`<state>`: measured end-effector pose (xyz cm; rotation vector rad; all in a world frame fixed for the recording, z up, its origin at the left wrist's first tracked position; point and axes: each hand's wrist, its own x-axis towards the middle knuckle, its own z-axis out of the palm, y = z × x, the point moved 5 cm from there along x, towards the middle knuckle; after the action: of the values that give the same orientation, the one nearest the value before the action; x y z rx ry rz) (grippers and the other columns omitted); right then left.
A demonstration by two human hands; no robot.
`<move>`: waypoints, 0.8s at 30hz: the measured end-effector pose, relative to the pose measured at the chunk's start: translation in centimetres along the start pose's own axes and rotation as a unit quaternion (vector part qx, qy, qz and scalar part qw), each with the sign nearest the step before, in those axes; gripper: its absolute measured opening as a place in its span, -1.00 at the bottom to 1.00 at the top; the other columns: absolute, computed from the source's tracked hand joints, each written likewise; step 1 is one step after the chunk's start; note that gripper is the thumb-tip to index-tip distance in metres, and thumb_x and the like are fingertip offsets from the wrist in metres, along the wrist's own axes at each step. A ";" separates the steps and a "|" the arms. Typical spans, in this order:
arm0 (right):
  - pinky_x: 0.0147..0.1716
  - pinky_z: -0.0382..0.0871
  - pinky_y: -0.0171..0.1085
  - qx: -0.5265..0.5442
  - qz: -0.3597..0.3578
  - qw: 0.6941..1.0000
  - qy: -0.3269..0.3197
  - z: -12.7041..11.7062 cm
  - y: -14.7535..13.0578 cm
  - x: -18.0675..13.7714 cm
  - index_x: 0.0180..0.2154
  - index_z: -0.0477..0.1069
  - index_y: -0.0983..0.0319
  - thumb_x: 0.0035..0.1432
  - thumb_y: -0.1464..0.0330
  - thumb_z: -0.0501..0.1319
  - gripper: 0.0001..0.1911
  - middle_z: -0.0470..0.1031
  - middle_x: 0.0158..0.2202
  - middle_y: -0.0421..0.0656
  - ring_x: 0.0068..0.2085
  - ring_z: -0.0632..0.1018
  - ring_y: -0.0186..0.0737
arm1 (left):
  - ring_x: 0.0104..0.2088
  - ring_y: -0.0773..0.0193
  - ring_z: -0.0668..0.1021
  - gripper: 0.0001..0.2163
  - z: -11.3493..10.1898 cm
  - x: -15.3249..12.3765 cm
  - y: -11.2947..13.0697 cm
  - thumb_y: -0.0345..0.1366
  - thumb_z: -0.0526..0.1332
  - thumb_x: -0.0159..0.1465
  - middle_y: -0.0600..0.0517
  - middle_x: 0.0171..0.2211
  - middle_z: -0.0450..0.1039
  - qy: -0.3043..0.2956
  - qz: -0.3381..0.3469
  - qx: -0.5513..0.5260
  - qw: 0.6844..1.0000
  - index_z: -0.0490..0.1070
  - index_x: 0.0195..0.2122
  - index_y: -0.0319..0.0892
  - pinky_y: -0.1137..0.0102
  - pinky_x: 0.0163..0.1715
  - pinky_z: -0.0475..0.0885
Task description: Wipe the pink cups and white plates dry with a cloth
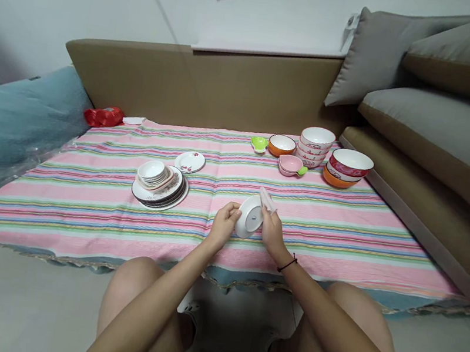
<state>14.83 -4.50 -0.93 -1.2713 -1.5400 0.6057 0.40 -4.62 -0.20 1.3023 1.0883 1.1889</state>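
A small white plate (pixel 244 220) is held up over the striped cloth, its underside with a small dark mark turned towards me. My left hand (pixel 223 222) pinches the plate's left rim between thumb and fingers. In my right hand (pixel 271 230) is a pale folded wiping cloth (pixel 267 199), pressed against the plate's right edge; the fingertips are partly hidden. To the left stands a stack of dark-rimmed plates (pixel 153 191) topped by several small white bowls (pixel 152 170). Just behind that stack lie white plates with a red flower pattern (pixel 189 162).
At the back right are stacked red-patterned bowls (pixel 315 144), an orange bowl (pixel 282 145), a green leaf-shaped dish (pixel 259 143), pink dishes (pixel 290 164) and another bowl stack (pixel 349 167). A red bag (pixel 104 116) lies far left. Grey cushions (pixel 444 123) rise at right.
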 end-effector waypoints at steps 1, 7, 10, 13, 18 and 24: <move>0.30 -0.02 0.05 -0.036 -0.044 0.998 -0.032 0.1 -0.9 -0.2 0.35 -0.08 0.19 0.31 0.32 -0.18 -0.41 0.02 0.37 -0.14 0.37 0.02 -0.07 | -0.48 0.32 0.40 -0.83 0.0 0.1 0.0 -0.22 0.17 0.16 0.07 -0.47 0.43 -0.001 0.002 0.002 1.000 0.42 -0.31 -0.20 0.46 -0.47 0.29; 0.30 -0.05 0.07 -0.088 -0.144 0.982 -0.080 -0.4 -2.5 -0.1 0.28 0.13 0.17 0.25 0.37 -0.10 -0.44 0.16 0.30 -0.14 0.34 0.08 -0.03 | -0.44 0.29 0.43 -0.82 0.0 0.1 0.3 -0.26 0.17 0.16 0.03 -0.43 0.48 -0.011 0.010 0.016 1.000 0.46 -0.29 -0.22 0.44 -0.41 0.31; 0.21 0.18 0.02 -0.034 -0.020 0.999 -0.008 -1.4 -0.3 0.9 0.26 0.13 0.25 0.30 0.32 -0.15 -0.46 0.33 0.17 0.00 0.19 0.33 -0.05 | -0.41 0.27 0.45 -0.80 0.1 -0.2 0.5 -0.24 0.16 0.18 0.01 -0.40 0.50 -0.017 0.009 0.026 0.999 0.47 -0.25 -0.22 0.42 -0.40 0.33; 0.24 0.11 0.02 -0.070 -0.071 0.994 -0.044 -1.5 -0.8 0.9 0.23 0.19 0.25 0.26 0.33 -0.08 -0.48 0.31 0.18 -0.02 0.21 0.28 -0.03 | -0.35 0.24 0.48 -0.82 0.2 -0.6 1.0 -0.26 0.15 0.20 0.00 -0.35 0.51 -0.014 0.025 0.045 0.999 0.48 -0.26 -0.20 0.40 -0.33 0.35; 0.27 -0.02 0.03 -0.059 -0.115 0.988 -0.090 -1.5 -2.0 0.9 0.09 0.36 0.20 0.20 0.31 0.02 -0.55 0.37 0.11 -0.06 0.19 0.27 0.01 | -0.32 0.24 0.47 -0.85 0.7 -0.8 1.4 -0.30 0.17 0.17 0.02 -0.34 0.52 -0.004 0.041 0.034 0.999 0.50 -0.29 -0.19 0.39 -0.25 0.33; 0.10 0.25 -0.05 0.207 0.125 0.970 -0.006 -0.6 2.6 1.5 -0.10 0.44 0.24 0.21 0.14 0.00 -0.58 0.54 -0.09 -0.06 -0.01 0.47 -0.04 | -0.35 0.24 0.47 -0.84 -0.5 -0.5 -0.5 -0.25 0.21 0.11 0.01 -0.40 0.50 0.091 -0.027 -0.062 0.994 0.49 -0.37 -0.21 0.38 -0.26 0.33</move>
<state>16.54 -2.41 -2.39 -1.1410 -1.1862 1.0396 -0.10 -5.03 -0.77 1.0789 1.1531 1.3320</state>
